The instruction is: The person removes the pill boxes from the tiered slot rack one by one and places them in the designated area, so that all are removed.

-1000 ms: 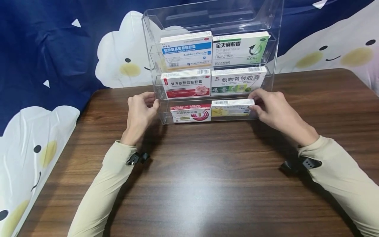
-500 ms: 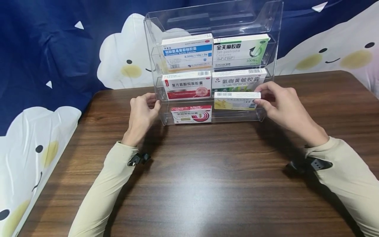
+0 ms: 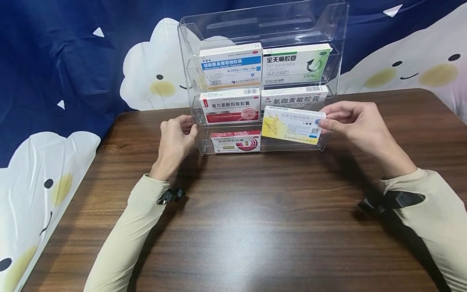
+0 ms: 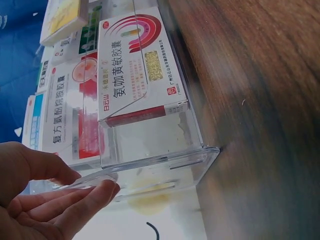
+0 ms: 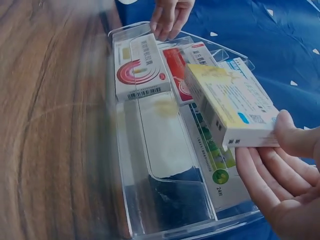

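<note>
My right hand (image 3: 355, 121) pinches the right end of a yellow-and-white medicine box (image 3: 292, 126), thumb on its front. The box is tilted and held in front of the bottom and middle tiers of a clear plastic display rack (image 3: 262, 28). In the right wrist view, the bottom tier's right half has no box in it. At the rack's left side, my left hand (image 3: 176, 144) grips the clear side panel between thumb and fingers. A white medicine box with pink rings (image 4: 142, 65) stands in the bottom tier's left half, beside that hand.
The middle tier holds a red-and-white box (image 3: 230, 106) and a box (image 3: 295, 95) partly covered by the held one. Above stand a blue-striped box (image 3: 231, 67) and a green-and-white box (image 3: 297, 65). A brown wooden table (image 3: 226, 211) supports the rack. Behind hangs a blue cloud-print cloth (image 3: 73, 48).
My right hand has lifted the yellow-and-white box out of the bottom tier, bringing it toward me and slightly right, and tipped its front upward. My left hand has stayed on the rack's side.
</note>
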Available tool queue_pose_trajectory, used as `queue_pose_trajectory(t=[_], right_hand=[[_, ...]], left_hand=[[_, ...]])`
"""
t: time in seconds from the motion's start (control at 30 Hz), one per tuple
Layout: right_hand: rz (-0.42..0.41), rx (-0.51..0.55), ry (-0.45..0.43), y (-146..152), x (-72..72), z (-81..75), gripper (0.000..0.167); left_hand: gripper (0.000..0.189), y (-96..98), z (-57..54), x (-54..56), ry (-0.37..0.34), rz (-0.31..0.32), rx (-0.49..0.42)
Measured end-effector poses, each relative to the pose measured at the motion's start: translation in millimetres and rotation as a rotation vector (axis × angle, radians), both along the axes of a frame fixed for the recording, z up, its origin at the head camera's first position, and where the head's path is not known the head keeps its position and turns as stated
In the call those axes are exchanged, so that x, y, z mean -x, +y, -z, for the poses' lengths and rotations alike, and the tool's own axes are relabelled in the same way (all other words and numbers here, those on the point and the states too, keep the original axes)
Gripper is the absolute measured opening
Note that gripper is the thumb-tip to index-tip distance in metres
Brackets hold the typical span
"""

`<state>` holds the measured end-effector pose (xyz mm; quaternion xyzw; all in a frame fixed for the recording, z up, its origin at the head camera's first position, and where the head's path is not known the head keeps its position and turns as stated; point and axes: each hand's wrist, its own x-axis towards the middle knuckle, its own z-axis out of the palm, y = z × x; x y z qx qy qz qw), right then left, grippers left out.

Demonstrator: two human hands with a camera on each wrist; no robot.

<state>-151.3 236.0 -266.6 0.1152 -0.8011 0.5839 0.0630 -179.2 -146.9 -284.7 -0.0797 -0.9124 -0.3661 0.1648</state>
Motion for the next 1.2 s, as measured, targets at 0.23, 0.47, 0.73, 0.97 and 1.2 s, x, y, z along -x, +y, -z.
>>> queue_pose_trajectory(t=[0.23, 0.47, 0.73, 0.97, 1.2], right_hand=[[-0.137, 0.176, -0.213, 8.2, -8.1, 16.7, 0.020], [-0.121, -0.053, -0.315, 2.6, -15.2, 29.3, 0.027], [-0.162, -0.112, -0.450, -6.0, -11.1, 42.6, 0.044], [-0.138, -0.379, -0.326, -7.8, -10.7, 46.3, 0.041], [-0.114, -0.712, 0.195, -11.8, -18.4, 40.0, 0.021]], left_hand=[[0.026, 1.5, 4.9, 2.2, -0.017, 0.019, -0.002], [0.025, -2.9, 5.4, 1.4, -0.014, -0.003, 0.012], [0.026, -4.1, 1.5, 0.6, 0.002, 0.009, 0.003], [0.025, -3.7, 1.0, 0.6, 0.010, 0.005, 0.017], [0.026, -0.8, 1.2, 1.2, 0.014, 0.004, 0.019]])
